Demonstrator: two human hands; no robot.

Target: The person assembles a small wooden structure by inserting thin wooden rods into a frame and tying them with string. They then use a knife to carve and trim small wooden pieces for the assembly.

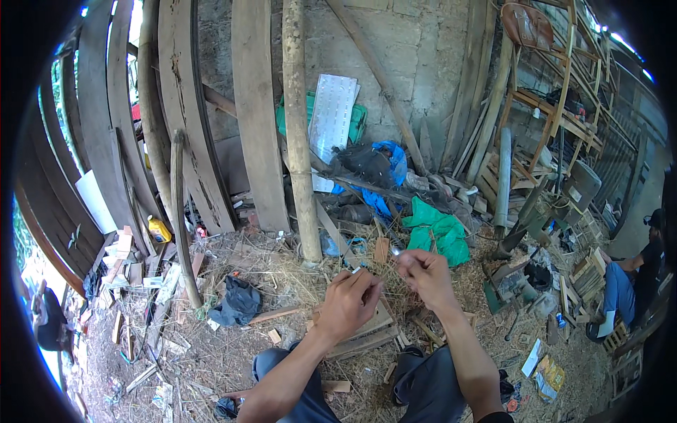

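Note:
Both of my hands are raised in front of my knees, close together. My left hand (348,303) is closed, its fingers curled in, and a tiny white tip (356,270) shows at its knuckles. What that hand holds is too small to make out. Just to the right, my right hand (430,280) pinches a small shiny silvery piece (396,252) between thumb and fingers; its kind cannot be told. Below the hands lies a stack of wooden boards (363,338), partly hidden by my left hand and forearm. A short brown wood block (381,249) is beyond them.
A bamboo post (300,134) rises ahead. Green plastic sheeting (437,229) and a blue tarp (395,166) lie by the block wall. A black plastic bag (237,303) is on the straw-strewn ground. At right sits another person (638,264); a wooden chair (529,28) tops the pile.

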